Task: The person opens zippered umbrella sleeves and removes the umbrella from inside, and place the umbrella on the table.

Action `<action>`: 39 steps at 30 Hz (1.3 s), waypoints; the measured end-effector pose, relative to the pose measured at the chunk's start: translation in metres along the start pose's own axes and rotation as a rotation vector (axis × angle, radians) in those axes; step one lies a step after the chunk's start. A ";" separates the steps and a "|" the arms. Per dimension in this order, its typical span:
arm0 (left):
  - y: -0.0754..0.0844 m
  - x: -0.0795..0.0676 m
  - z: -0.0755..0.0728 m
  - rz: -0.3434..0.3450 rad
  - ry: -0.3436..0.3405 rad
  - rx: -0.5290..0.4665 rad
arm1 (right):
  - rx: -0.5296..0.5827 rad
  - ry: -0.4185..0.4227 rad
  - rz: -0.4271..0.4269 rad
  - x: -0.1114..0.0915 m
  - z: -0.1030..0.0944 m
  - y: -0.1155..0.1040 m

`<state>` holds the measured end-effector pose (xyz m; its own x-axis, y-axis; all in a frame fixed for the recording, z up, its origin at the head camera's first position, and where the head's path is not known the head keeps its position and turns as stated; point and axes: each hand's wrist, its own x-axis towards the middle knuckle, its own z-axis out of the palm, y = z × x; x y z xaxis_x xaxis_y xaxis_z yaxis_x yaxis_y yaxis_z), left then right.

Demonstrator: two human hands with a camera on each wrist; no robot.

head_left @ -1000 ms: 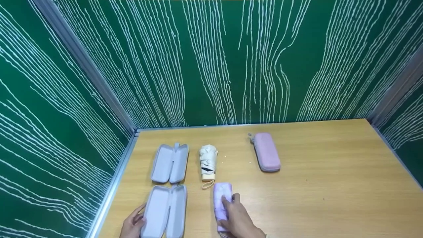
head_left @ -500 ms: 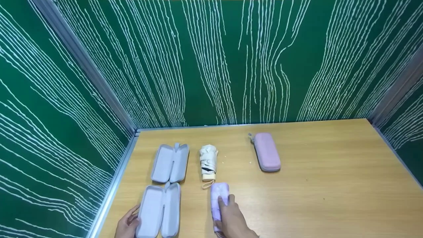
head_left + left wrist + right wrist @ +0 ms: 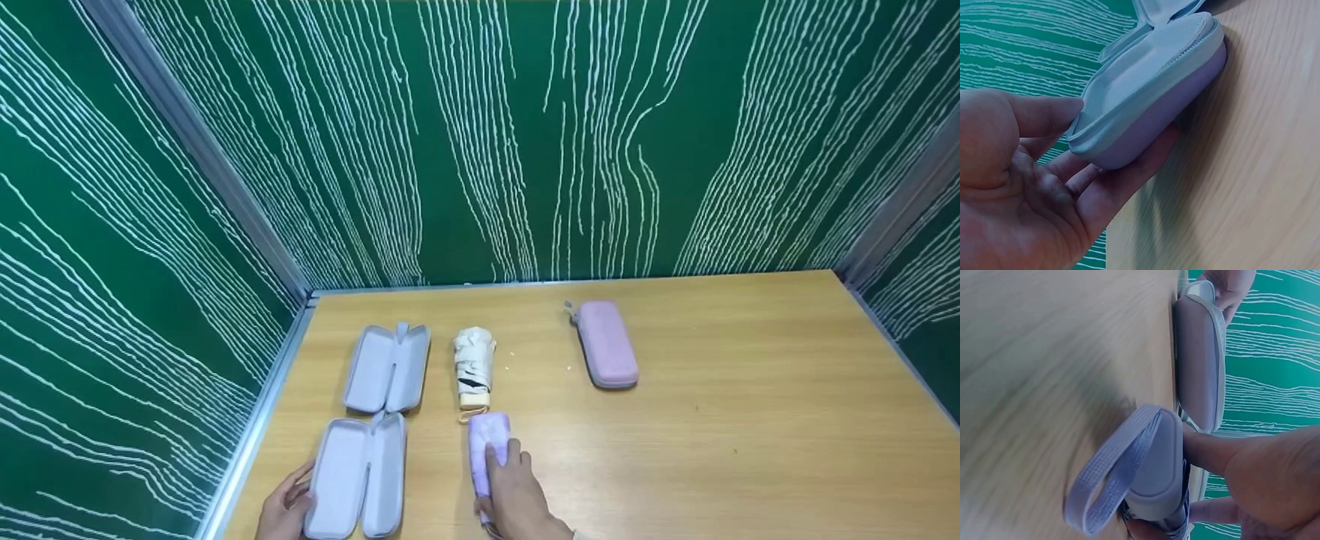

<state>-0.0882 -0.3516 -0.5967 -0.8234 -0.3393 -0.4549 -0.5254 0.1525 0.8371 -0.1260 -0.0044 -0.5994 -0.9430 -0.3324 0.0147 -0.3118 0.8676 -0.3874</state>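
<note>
My left hand [image 3: 285, 506] pinches the near end of an opened zip case [image 3: 1151, 121], thumb at the rim and fingers beneath. The case has a pale grey lining and a lilac outer shell; its two halves lie spread in the head view. To the right, my right hand [image 3: 517, 491] grips a compact folded purple umbrella [image 3: 489, 450] from above. In the right wrist view the umbrella's flat handle end [image 3: 1157, 461] faces the camera, with a woven wrist strap [image 3: 1112, 472] looped from it. Part of the umbrella is hidden under the right hand.
A second opened grey case [image 3: 386, 367] lies just behind the first. Beside it is a cream folded umbrella [image 3: 474, 367] with a cord loop, close to the purple one's far end. A closed pink zip case [image 3: 607, 345] lies farther right. Green walls [image 3: 480, 150] with white lines border the table.
My left hand has slid the near case a little to the left. The right hand has shifted left with the purple umbrella. The other things stay where they were.
</note>
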 end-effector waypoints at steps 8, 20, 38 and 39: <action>-0.001 0.003 -0.001 0.058 0.029 0.021 | 0.014 0.051 -0.014 0.002 0.009 -0.007; 0.002 0.003 -0.001 0.012 0.017 0.089 | 0.032 0.108 -0.027 0.002 0.017 -0.017; 0.038 -0.031 0.018 0.369 0.234 0.363 | 0.250 0.110 0.080 -0.009 -0.011 0.019; 0.045 -0.036 0.023 0.408 0.252 0.373 | 0.256 0.124 0.084 -0.010 -0.013 0.024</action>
<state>-0.0872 -0.3114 -0.5499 -0.9220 -0.3872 0.0044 -0.2551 0.6161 0.7452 -0.1258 0.0241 -0.5971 -0.9763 -0.2017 0.0787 -0.2071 0.7632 -0.6121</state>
